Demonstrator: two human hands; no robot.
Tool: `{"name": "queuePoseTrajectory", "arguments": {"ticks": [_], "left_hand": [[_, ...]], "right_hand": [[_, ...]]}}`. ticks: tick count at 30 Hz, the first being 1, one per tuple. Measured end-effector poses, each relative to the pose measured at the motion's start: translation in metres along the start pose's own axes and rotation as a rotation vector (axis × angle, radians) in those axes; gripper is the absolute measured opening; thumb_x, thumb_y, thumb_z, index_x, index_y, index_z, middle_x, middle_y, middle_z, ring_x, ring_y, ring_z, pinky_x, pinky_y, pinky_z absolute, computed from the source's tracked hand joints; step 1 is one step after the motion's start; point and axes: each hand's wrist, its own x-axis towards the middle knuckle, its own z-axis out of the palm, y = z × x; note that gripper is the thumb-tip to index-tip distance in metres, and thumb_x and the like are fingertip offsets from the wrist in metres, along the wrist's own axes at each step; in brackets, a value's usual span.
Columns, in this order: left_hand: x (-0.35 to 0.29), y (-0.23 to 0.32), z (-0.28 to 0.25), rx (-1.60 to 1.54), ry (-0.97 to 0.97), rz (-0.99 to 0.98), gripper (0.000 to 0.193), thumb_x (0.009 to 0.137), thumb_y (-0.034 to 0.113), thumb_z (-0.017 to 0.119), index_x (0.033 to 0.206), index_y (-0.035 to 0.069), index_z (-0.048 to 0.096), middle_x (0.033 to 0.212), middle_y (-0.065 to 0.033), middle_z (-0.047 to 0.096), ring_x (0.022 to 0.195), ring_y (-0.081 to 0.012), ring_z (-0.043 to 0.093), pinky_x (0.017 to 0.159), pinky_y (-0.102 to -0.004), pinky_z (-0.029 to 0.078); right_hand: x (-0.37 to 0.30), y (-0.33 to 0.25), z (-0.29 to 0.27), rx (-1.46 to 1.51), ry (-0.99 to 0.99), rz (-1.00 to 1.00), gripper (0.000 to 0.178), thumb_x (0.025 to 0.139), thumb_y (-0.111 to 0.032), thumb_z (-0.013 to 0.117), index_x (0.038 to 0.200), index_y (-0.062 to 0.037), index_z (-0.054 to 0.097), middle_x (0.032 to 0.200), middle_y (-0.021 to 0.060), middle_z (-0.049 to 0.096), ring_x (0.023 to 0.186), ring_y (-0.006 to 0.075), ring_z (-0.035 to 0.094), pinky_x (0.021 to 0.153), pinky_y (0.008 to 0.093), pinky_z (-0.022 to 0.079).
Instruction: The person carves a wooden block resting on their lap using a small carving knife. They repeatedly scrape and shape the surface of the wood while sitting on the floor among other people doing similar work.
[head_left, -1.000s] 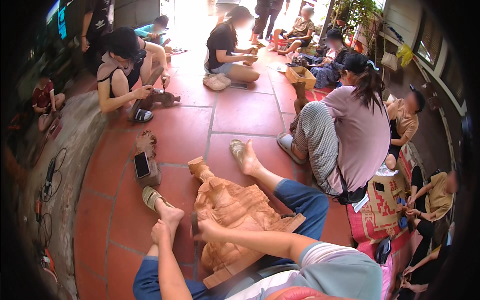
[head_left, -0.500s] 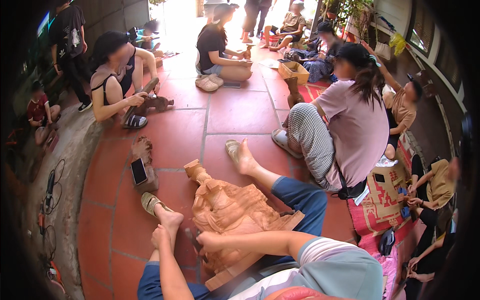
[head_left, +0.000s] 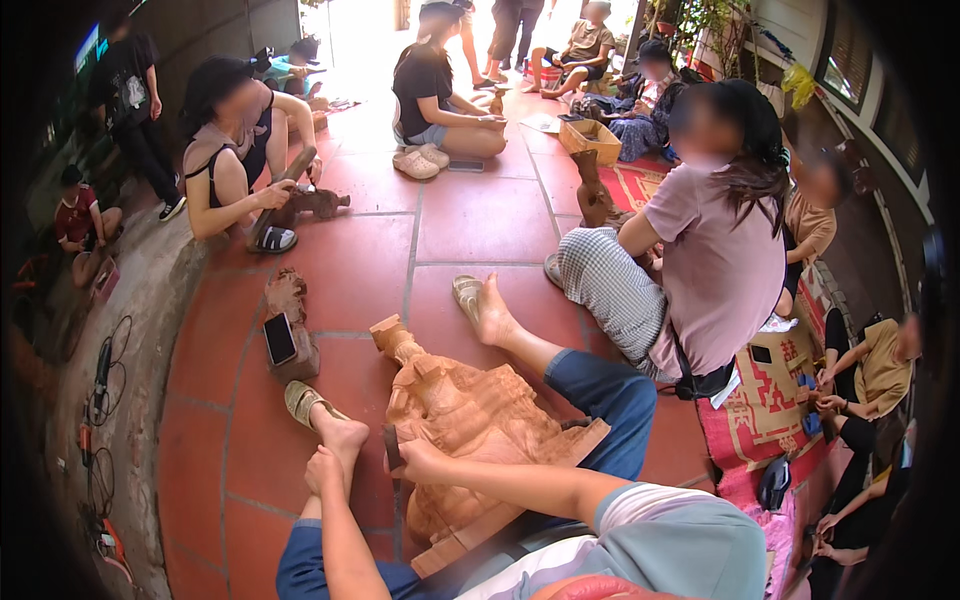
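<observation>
A reddish-brown carved wooden figure lies tilted between my legs, its flat base toward me and its narrow end pointing away. My right hand is closed on a dark, flat strip-like piece at the left side of the carving; its exact kind is unclear. Against my left lower leg, just above the ankle, my left hand is closed with its fingers curled; what it holds, if anything, is hidden.
A phone leans on a smaller dark carving on the tiles, left of my feet. A person in pink squats at right beside a red patterned mat. Another person works wood at left. Corded tools lie along the left edge.
My right hand has moved slightly away from me along the carving's left side, with the dark piece now higher. The person in pink has lowered an arm and turned. My left hand stays put.
</observation>
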Motion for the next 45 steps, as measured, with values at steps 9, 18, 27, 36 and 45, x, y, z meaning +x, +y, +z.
{"name": "queuePoseTrajectory", "arguments": {"ticks": [9, 18, 27, 36, 45], "left_hand": [[-0.006, 0.007, -0.004, -0.030, -0.069, 0.008, 0.052, 0.093, 0.035, 0.031, 0.088, -0.003, 0.067, 0.092, -0.0222, 0.065, 0.088, -0.0376, 0.063, 0.079, -0.0468, 0.049], [0.002, -0.002, 0.015, 0.001, 0.002, 0.024, 0.051, 0.092, 0.036, 0.033, 0.079, 0.000, 0.068, 0.085, -0.0209, 0.066, 0.081, -0.0365, 0.064, 0.074, -0.0465, 0.050], [0.005, -0.018, 0.012, 0.028, -0.009, 0.067, 0.053, 0.093, 0.036, 0.031, 0.083, 0.000, 0.067, 0.088, -0.0213, 0.065, 0.084, -0.0377, 0.063, 0.076, -0.0480, 0.048], [-0.006, -0.001, 0.003, 0.044, -0.019, 0.029, 0.054, 0.093, 0.036, 0.029, 0.085, -0.001, 0.067, 0.088, -0.0219, 0.065, 0.085, -0.0392, 0.062, 0.077, -0.0494, 0.048], [-0.002, -0.008, 0.012, 0.055, -0.036, 0.036, 0.058, 0.093, 0.038, 0.027, 0.086, -0.004, 0.066, 0.090, -0.0233, 0.065, 0.088, -0.0400, 0.061, 0.078, -0.0498, 0.047]], "right_hand": [[-0.009, 0.011, 0.007, -0.005, -0.083, -0.001, 0.016, 0.066, -0.010, 0.072, 0.081, -0.0088, 0.065, 0.073, 0.0088, 0.065, 0.071, 0.0203, 0.063, 0.063, 0.0310, 0.048], [-0.036, -0.025, 0.003, -0.169, -0.199, 0.039, 0.016, 0.067, -0.013, 0.070, 0.082, -0.0099, 0.064, 0.074, 0.0082, 0.065, 0.072, 0.0212, 0.063, 0.064, 0.0334, 0.048], [-0.027, -0.020, 0.013, -0.164, -0.177, -0.099, 0.011, 0.068, -0.009, 0.067, 0.079, -0.0101, 0.063, 0.070, 0.0078, 0.063, 0.069, 0.0226, 0.063, 0.062, 0.0347, 0.047], [-0.030, -0.011, 0.020, -0.222, -0.081, -0.190, 0.009, 0.067, -0.015, 0.062, 0.075, -0.0114, 0.062, 0.068, 0.0125, 0.062, 0.066, 0.0302, 0.062, 0.060, 0.0414, 0.048], [-0.035, -0.016, 0.023, -0.256, 0.034, -0.171, 0.010, 0.068, -0.018, 0.062, 0.071, -0.0090, 0.063, 0.068, 0.0139, 0.062, 0.068, 0.0325, 0.063, 0.061, 0.0416, 0.049]]}}
